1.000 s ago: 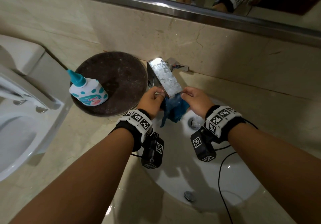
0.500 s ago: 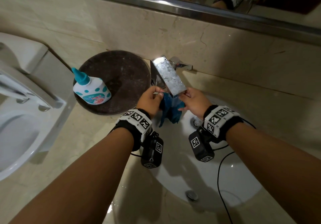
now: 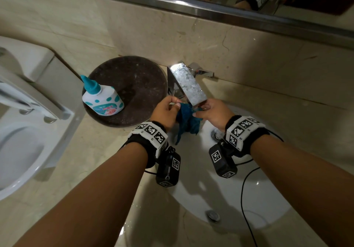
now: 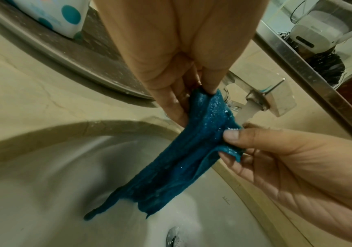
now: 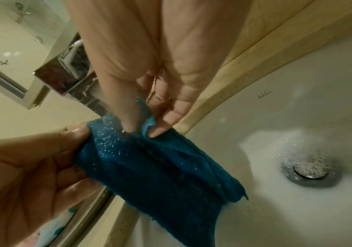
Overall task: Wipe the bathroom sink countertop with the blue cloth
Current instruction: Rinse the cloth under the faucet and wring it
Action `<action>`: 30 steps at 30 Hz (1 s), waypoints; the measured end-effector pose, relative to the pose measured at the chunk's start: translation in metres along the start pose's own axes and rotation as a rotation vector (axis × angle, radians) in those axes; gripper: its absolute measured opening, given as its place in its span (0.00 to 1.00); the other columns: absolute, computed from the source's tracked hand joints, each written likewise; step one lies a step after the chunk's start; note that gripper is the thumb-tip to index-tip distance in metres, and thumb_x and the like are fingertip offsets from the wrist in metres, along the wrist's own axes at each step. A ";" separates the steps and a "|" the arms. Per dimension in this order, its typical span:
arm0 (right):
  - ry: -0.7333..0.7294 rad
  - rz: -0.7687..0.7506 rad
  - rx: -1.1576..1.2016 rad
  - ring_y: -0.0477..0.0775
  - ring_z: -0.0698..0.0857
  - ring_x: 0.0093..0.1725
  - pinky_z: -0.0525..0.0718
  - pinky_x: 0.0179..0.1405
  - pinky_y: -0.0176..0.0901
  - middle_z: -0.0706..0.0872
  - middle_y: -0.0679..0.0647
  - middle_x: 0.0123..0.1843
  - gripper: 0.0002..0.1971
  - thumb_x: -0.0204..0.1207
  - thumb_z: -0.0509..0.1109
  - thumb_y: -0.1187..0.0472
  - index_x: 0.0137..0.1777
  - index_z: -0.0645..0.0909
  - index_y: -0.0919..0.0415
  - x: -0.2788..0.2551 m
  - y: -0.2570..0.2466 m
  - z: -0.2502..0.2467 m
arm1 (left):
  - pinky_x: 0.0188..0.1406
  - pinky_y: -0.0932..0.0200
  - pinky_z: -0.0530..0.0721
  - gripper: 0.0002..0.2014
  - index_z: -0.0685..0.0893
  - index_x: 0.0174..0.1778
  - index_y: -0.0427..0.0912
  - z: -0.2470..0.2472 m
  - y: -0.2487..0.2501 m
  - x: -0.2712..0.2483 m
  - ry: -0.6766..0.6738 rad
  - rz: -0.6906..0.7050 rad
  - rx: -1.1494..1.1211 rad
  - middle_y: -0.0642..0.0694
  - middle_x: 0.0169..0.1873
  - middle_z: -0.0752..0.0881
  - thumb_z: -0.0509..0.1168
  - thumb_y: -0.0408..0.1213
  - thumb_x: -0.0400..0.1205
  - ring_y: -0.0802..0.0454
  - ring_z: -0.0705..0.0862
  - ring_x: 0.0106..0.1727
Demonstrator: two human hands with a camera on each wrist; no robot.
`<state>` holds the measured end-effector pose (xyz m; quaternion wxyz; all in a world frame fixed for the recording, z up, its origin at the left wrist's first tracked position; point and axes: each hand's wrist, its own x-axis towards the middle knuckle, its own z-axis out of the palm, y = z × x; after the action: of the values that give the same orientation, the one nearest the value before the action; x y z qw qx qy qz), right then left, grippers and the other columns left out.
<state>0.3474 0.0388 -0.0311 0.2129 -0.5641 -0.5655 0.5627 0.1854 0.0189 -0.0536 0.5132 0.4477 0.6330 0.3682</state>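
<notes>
Blue terry cloth [image 3: 188,121] is hanging just under the spout of the square chrome faucet [image 3: 188,85], over the white oval basin [image 3: 239,199], water running onto its top edge. I read this as the wetting step; beige marble countertop [image 3: 80,170] not wiped yet.

Left hand [image 3: 166,110]: thumb and curled fingers pinch the cloth's upper corner on the side away from the faucet handle. Right hand [image 3: 214,113]: thumb and fingertips pinch the opposite corner, right under the spout. Cloth is stretched between the two pinches, lower part drooping toward the basin's chrome drain [image 5: 310,168] without reaching it, as far as I can tell.

How I'd do this step well:
- keep both pinches firm; wet terry gets heavy and may slip
- feed the cloth sideways under the faucet stream so the hanging lower half soaks too; droplets only show near the top in the wrist views
- hold it low under the faucet to limit splash onto the counter
- wring over the basin before wiping, or I'd expect puddles

White bottle with teal dots and teal cap [image 3: 102,98] sits on a dark round stone tray [image 3: 134,85] just beside the faucet; I'd wipe around or lift it.
</notes>
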 end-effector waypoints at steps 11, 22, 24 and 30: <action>0.018 -0.044 -0.130 0.60 0.87 0.53 0.81 0.61 0.51 0.89 0.64 0.52 0.07 0.76 0.69 0.66 0.50 0.86 0.65 -0.001 -0.002 -0.005 | 0.52 0.34 0.82 0.14 0.79 0.34 0.58 -0.002 -0.003 0.001 0.032 0.015 -0.006 0.43 0.39 0.82 0.59 0.36 0.83 0.43 0.80 0.42; 0.029 0.064 0.064 0.63 0.86 0.58 0.83 0.59 0.68 0.87 0.63 0.57 0.08 0.78 0.66 0.66 0.44 0.81 0.52 0.003 0.001 -0.001 | 0.44 0.43 0.79 0.14 0.79 0.36 0.57 -0.004 -0.007 -0.001 0.039 0.040 -0.007 0.48 0.34 0.78 0.58 0.35 0.84 0.46 0.76 0.41; 0.029 0.050 0.070 0.61 0.87 0.57 0.83 0.58 0.67 0.88 0.60 0.57 0.07 0.80 0.65 0.64 0.47 0.81 0.50 0.003 0.002 -0.003 | 0.45 0.47 0.78 0.13 0.78 0.37 0.54 -0.002 -0.005 -0.001 0.042 0.040 -0.008 0.49 0.35 0.79 0.58 0.33 0.85 0.47 0.76 0.41; 0.042 0.014 0.095 0.60 0.88 0.55 0.82 0.63 0.65 0.89 0.61 0.54 0.07 0.79 0.66 0.64 0.48 0.84 0.52 0.005 0.004 -0.006 | 0.55 0.37 0.82 0.13 0.78 0.38 0.53 0.004 -0.005 0.000 0.048 0.004 -0.047 0.46 0.39 0.81 0.58 0.32 0.85 0.45 0.79 0.45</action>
<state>0.3526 0.0446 -0.0356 0.2475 -0.5692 -0.5293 0.5785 0.1883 0.0170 -0.0588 0.5073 0.4278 0.6356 0.3946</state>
